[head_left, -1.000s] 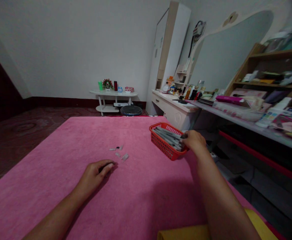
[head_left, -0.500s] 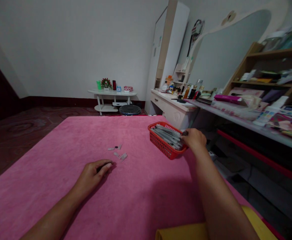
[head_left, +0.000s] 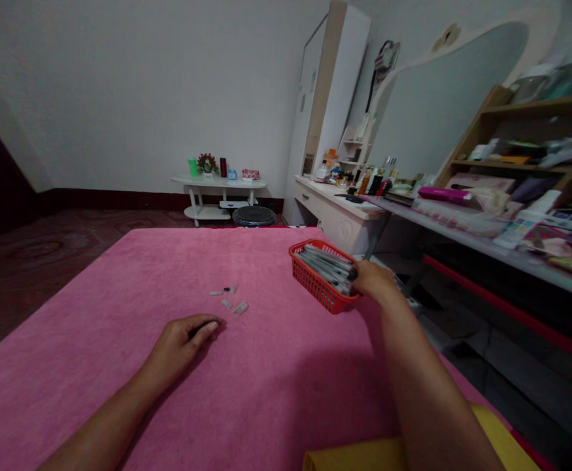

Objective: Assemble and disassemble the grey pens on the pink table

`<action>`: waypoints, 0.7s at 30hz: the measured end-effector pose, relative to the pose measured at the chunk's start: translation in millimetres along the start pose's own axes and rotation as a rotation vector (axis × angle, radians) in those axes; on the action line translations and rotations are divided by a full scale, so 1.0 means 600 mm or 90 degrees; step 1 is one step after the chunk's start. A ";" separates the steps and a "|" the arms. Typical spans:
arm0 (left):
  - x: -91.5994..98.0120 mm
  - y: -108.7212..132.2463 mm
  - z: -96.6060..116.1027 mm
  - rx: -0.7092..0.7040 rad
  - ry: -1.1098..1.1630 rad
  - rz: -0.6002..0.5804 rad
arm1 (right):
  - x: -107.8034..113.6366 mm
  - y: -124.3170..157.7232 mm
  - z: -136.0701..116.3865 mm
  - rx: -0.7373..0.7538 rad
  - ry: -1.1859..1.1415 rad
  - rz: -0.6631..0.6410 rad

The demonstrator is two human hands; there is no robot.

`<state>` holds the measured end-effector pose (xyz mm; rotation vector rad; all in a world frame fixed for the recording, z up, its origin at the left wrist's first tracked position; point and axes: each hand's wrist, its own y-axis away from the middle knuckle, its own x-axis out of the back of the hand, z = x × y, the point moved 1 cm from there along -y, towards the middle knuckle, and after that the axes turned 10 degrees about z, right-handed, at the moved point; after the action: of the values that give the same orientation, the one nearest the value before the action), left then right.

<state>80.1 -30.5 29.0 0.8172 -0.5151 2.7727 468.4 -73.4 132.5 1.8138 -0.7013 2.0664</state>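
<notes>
My right hand [head_left: 374, 281] reaches over the near right end of a red plastic basket [head_left: 315, 285]. Its fingers are closed at the dark ends of the pens [head_left: 325, 265], several slim grey, clear-bodied ones lying lengthwise in the basket. Exactly what the fingertips grip is partly hidden. My left hand [head_left: 185, 343] rests on the pink cloth [head_left: 246, 392], fingers curled and thumb against them; whatever is inside is hidden. Just beyond its fingertips lie several small clear plastic pieces [head_left: 240, 307] and a tiny black piece [head_left: 226, 289].
Folded yellow material [head_left: 359, 456] lies at the near edge, under my right forearm. A cluttered shelf desk [head_left: 491, 232] and a white dressing table [head_left: 337, 206] stand on the right. At the back are a small white table [head_left: 221, 182] and a dark round stool [head_left: 254, 216].
My right hand has moved slightly left and lower at the basket's end, closer against the pens. My left hand and the small pieces have stayed in place.
</notes>
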 end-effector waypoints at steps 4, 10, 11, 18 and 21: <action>-0.001 -0.001 -0.006 0.000 0.003 -0.007 | -0.004 -0.003 -0.002 0.020 -0.016 0.002; -0.002 -0.002 -0.005 -0.005 0.001 -0.013 | 0.004 -0.006 0.003 0.019 -0.130 0.023; -0.002 -0.002 -0.004 -0.003 0.000 -0.014 | 0.005 -0.006 0.004 0.020 -0.139 0.025; -0.001 -0.002 -0.005 -0.005 -0.001 -0.005 | 0.013 -0.002 0.003 -0.006 -0.170 0.045; -0.002 -0.002 -0.008 -0.003 0.001 -0.006 | 0.023 0.003 -0.004 -0.018 -0.186 0.057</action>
<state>79.0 -27.9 25.0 0.8135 -0.5162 2.7631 463.4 -74.8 145.4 2.1282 -0.8977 1.8502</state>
